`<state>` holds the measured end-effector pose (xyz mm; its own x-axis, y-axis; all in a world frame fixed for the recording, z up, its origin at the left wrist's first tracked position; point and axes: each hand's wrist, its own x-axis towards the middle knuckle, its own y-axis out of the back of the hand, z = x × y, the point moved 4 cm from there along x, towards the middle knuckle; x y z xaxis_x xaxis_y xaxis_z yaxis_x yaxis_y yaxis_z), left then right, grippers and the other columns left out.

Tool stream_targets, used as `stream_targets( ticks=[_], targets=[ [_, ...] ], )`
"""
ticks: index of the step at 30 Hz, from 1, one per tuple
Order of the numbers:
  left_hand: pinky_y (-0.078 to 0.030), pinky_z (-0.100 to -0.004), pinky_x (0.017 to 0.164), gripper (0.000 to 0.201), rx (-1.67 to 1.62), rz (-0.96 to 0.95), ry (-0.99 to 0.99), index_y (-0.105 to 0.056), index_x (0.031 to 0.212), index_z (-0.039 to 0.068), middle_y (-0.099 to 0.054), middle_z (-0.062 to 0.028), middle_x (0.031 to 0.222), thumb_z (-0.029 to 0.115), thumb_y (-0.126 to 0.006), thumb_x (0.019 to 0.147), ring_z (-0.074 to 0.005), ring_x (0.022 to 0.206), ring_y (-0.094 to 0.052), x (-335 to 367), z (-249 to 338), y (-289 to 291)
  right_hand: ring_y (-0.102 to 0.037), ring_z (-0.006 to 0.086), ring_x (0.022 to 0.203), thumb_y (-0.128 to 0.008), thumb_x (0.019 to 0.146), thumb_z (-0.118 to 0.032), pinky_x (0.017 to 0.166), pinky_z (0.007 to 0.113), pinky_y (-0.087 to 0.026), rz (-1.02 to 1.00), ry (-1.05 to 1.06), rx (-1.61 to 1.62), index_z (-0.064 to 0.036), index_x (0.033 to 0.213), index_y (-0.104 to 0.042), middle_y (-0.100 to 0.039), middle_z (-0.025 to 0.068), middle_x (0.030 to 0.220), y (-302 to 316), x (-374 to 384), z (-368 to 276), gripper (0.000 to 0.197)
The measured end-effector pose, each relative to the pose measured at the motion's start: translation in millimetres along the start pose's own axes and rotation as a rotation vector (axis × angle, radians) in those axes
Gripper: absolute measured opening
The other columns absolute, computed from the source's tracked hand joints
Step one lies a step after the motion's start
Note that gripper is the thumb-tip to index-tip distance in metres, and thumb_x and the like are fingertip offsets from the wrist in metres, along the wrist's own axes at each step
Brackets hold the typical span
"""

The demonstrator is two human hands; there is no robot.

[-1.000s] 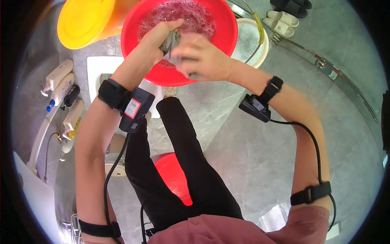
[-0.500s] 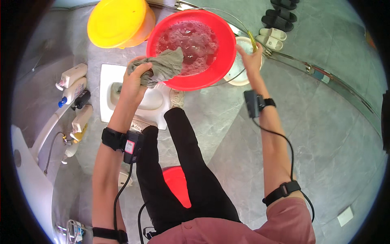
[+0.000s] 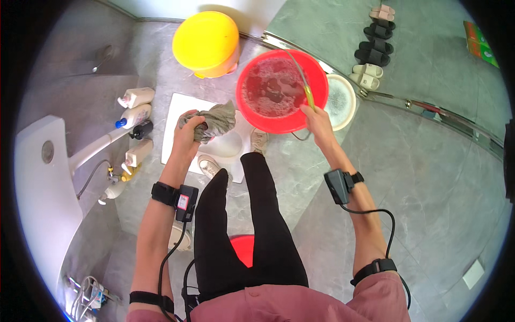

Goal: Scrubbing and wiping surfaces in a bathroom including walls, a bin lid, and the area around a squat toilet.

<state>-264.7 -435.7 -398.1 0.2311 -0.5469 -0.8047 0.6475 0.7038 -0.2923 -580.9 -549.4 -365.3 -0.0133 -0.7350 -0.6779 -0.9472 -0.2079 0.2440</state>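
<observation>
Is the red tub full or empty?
Partly full. The red tub holds foamy water with dark cloth in it. The right hand is at its rim, and the left hand grips a grey cloth.

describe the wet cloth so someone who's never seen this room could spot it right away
Start at the big red basin of sudsy water on the grey floor. Just to its left, over a white mat, the left hand grips the cloth. It is a bunched grey-green rag, the only crumpled fabric among hard plastic tubs and bottles.
</observation>
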Motion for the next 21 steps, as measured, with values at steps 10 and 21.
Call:
stream_targets(
  ticks=[10,21],
  targets=[
    [-0.052,-0.0390,0.062,0.036,0.100,-0.051,-0.026,-0.046,0.109,0.006,-0.055,-0.0099,0.092,0.000,-0.060,0.076,-0.0202,0.079,-0.058,-45.9,31.0,76.0,-0.034,0.0070,0.042,-0.054,0.079,-0.018,0.039,0.025,-0.027,0.103,-0.169,0.147,-0.0072,0.071,-0.049,-0.037,-0.0043,0.051,36.8,-48.4,75.9,0.014],
    [-0.052,-0.0360,0.067,0.035,0.078,-0.068,0.085,-0.046,0.109,0.007,-0.056,-0.0083,0.091,0.000,-0.059,0.077,-0.0192,0.083,-0.058,-44.9,-20.4,65.9,-0.038,0.0072,0.053,-0.056,0.079,-0.022,0.046,0.028,-0.031,-0.030,-0.134,-0.509,-0.0023,0.069,-0.055,-0.037,-0.0038,0.053,134.8,-145.4,167.4,0.022]
  ],
)
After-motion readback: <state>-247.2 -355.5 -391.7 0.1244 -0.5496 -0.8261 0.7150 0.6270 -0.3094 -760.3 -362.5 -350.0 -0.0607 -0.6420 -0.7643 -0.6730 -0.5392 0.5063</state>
